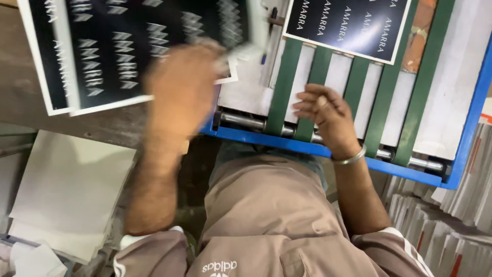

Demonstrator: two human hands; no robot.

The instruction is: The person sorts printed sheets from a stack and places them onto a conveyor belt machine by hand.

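Note:
My left hand (182, 90) is blurred with motion and grips the near edge of a black printed sheet with a white border (118, 46), held over the left side. My right hand (325, 115) rests with curled fingers on the green belts (279, 97) of a blue-framed conveyor machine (328, 150), holding nothing; a metal bangle circles its wrist. A second black printed sheet (348, 23) lies further up on the belts, apart from both hands.
A stack of white sheets (66, 190) lies at lower left. Stacks of card stand on edge at lower right (441, 225). A metal roller (246, 122) runs along the machine's near end. My lap in brown clothing fills the bottom centre.

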